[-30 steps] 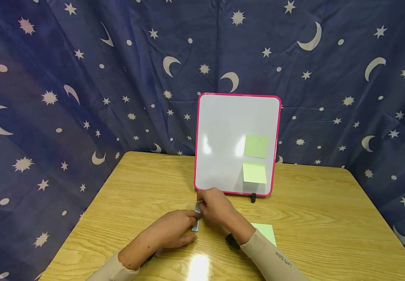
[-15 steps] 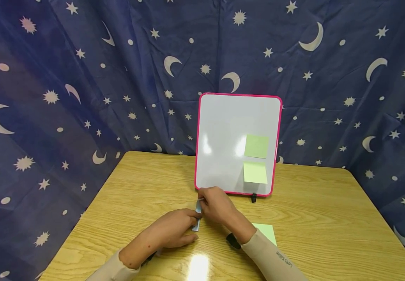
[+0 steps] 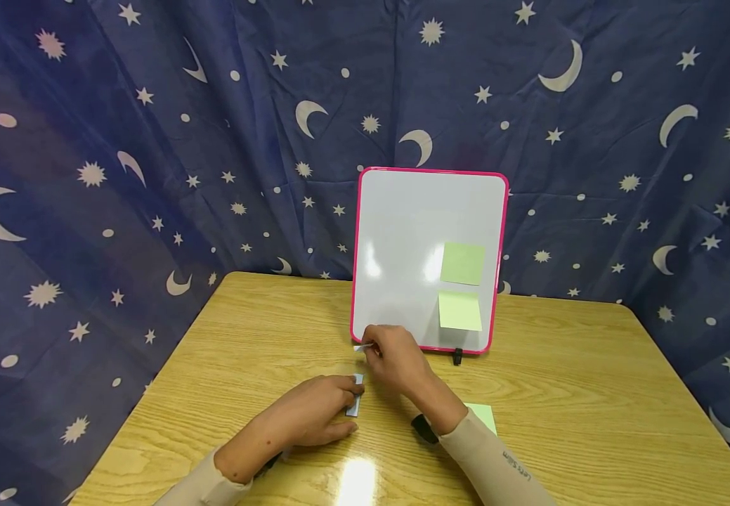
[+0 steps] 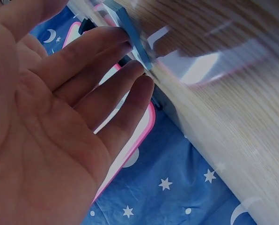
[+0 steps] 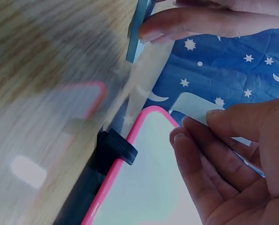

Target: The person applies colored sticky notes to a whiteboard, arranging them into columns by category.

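Note:
My left hand point(image 3: 314, 413) rests its fairly straight fingers on a narrow blue sticky-note pad point(image 3: 353, 406) on the table. In the left wrist view, those fingertips touch the long side of the pad point(image 4: 130, 35). Above and beyond the pad, my right hand point(image 3: 396, 360) pinches a single pale blue sticky note point(image 5: 194, 105) between thumb and fingers. This strip point(image 3: 360, 348) is apart from the pad, with one end hidden in the grip. Both hands are close to the lower left corner of a pink-framed whiteboard point(image 3: 415, 225).
Two light green sticky notes, an upper one point(image 3: 462, 264) and a lower one point(image 3: 459, 311), hang on the whiteboard's right side. Another green note point(image 3: 482, 416) lies partly behind my right forearm. Black feet point(image 3: 457, 357) hold up the board. A starry curtain point(image 3: 263, 126) stands behind the table point(image 3: 567, 407).
My right hand has moved up and away from the pad, and the pale blue sticky note has come off with it. The left hand has stayed on the pad.

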Available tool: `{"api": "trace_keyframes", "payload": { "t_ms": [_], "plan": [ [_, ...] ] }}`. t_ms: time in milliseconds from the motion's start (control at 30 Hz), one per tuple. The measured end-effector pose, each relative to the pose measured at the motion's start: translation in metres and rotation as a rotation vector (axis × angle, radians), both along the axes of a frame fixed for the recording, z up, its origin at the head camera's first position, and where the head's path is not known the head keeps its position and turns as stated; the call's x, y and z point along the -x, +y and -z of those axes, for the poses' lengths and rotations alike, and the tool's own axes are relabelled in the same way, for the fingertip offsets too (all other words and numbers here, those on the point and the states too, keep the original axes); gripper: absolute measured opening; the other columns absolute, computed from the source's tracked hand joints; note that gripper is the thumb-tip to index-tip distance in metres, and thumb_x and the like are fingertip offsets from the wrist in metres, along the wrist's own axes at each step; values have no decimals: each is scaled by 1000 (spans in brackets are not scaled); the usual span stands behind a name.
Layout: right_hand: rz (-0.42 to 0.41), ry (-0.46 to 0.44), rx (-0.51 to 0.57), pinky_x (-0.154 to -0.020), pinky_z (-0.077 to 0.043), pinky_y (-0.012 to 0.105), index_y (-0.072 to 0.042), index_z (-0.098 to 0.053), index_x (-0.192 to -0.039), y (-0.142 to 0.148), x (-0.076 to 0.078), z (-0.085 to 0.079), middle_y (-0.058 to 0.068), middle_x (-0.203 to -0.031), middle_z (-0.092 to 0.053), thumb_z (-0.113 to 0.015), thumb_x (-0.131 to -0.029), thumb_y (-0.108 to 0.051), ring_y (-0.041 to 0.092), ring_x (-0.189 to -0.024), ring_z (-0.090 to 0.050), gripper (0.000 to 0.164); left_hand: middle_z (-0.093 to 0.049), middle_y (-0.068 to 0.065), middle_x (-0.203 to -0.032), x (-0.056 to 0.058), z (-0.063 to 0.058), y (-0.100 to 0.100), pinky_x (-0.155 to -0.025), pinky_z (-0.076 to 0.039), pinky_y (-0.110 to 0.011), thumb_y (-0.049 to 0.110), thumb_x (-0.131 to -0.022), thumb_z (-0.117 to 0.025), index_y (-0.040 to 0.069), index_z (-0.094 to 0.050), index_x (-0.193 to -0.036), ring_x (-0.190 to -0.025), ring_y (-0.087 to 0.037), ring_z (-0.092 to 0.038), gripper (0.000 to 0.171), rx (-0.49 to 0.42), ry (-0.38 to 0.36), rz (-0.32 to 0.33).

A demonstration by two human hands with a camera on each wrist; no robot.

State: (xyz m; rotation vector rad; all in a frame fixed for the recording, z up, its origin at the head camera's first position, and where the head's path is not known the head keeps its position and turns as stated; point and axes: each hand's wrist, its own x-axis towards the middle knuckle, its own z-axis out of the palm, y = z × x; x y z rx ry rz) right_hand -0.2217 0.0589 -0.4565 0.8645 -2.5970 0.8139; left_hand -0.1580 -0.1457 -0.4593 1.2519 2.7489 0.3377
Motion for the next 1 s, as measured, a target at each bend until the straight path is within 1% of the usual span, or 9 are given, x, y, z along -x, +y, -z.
{"api": "trace_keyframes", "payload": {
  "t_ms": [67,200,333,500,600,700,833,1000],
  "plan": [
    [2,15,5,-62,-48,23,-14,-72,-84,-1,1,-1,-6,-77,-67,-76,-88,2,6,-67,-53,17,-65,-5,-144,0,0,-1,-105,-55,-36,30,-100,-76,9,-80,-119,-131,-20,-64,29,-7,-7,-2],
    [14,68,25,-63,-49,26,-14,-71,-83,-2,1,-3,-5,-78,-66,-78,-85,3,8,-69,-54,19,-66,-5,-143,0,0,-1,-102,-56,-36,29,-100,-76,10,-81,-114,-128,-20,-66,25,-24,-17,-4],
    [44,139,52,-68,-54,31,-14,-72,-85,-3,0,-3,-3,-83,-69,-81,-82,3,12,-74,-60,19,-67,-5,-142,1,1,-1,-101,-57,-35,28,-99,-76,10,-81,-110,-127,-19,-67,22,-37,-26,-4],
    [75,285,74,-71,-57,33,-12,-71,-86,-3,3,-3,0,-90,-70,-84,-78,5,17,-82,-67,22,-67,-4,-142,1,0,0,-102,-56,-34,28,-99,-76,8,-82,-113,-129,-19,-66,25,-45,-41,-11],
    [95,381,73,-71,-58,33,-11,-70,-84,-3,6,-3,1,-91,-70,-84,-75,8,19,-84,-68,25,-68,-4,-141,1,0,0,-104,-56,-34,28,-99,-76,8,-82,-114,-131,-19,-64,26,-44,-45,-15],
    [107,449,75,-72,-59,33,-11,-69,-83,-2,9,-3,3,-93,-69,-83,-74,10,21,-87,-68,27,-68,-4,-141,2,0,0,-103,-56,-34,29,-100,-76,8,-82,-114,-132,-19,-64,26,-42,-50,-19],
    [124,509,83,-75,-60,34,-8,-69,-83,-2,13,-2,6,-95,-69,-83,-71,13,24,-90,-68,27,-68,-4,-141,2,0,-1,-102,-56,-32,29,-100,-76,8,-82,-112,-132,-18,-64,24,-51,-53,-16],
    [136,564,94,-78,-61,35,-6,-71,-83,-2,17,-1,7,-97,-70,-81,-71,14,26,-92,-68,25,-68,-4,-140,2,1,-1,-101,-56,-32,28,-100,-76,9,-83,-109,-132,-18,-64,22,-64,-49,-13]
  ]
}}
